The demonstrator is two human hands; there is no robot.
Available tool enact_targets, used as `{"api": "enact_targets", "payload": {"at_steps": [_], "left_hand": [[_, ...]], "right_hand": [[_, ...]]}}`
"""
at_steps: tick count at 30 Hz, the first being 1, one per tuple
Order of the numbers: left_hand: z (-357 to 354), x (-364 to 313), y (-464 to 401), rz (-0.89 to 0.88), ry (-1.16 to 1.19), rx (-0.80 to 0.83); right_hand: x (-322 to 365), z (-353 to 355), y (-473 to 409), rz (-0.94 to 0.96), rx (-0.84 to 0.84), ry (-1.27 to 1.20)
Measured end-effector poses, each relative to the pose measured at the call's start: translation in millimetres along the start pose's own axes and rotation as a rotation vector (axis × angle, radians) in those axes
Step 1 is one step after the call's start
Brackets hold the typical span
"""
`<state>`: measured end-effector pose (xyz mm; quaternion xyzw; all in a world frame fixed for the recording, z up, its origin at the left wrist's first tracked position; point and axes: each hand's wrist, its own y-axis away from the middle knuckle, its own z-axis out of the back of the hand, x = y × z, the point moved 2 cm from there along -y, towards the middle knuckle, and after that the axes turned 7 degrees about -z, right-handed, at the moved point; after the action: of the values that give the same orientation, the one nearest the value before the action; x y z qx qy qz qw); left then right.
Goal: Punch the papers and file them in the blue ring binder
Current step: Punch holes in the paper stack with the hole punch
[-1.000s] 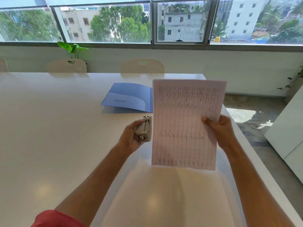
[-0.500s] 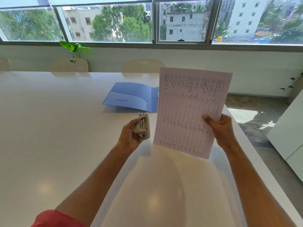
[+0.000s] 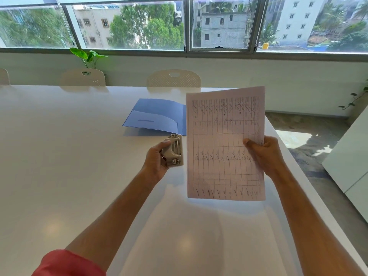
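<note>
My right hand (image 3: pixel 262 154) pinches the right edge of the papers (image 3: pixel 223 140), white sheets with a hand-filled grid, held upright above the table. My left hand (image 3: pixel 156 162) grips a beige hole punch (image 3: pixel 173 151), lifted off the table just left of the papers' edge; a small gap separates them. The blue ring binder (image 3: pixel 153 116) lies open on the table behind, its right half hidden by the papers.
The long white table (image 3: pixel 59 156) ends close on my right, with floor and a white cabinet (image 3: pixel 350 164) beyond. Beige chairs (image 3: pixel 174 78) stand along the far side under the window. A potted plant (image 3: pixel 87 56) sits behind one chair.
The papers swung up and tilted half a second ago, then came back down to upright. The punch in my left hand has stayed just left of the sheets throughout.
</note>
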<state>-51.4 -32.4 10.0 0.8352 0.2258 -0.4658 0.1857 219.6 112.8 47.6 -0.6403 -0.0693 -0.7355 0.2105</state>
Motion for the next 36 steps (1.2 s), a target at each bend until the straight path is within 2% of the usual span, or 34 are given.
{"api": "enact_targets", "payload": {"at_steps": [14,36], "left_hand": [[2,4,-1,-0.031,-0.066,0.040],[4,7,2,-0.021,-0.057,0.090]], "right_hand": [[-7,-15,5,-0.091,0.063,0.135],[-5,-30,9,-0.096,0.018,0.117]]}}
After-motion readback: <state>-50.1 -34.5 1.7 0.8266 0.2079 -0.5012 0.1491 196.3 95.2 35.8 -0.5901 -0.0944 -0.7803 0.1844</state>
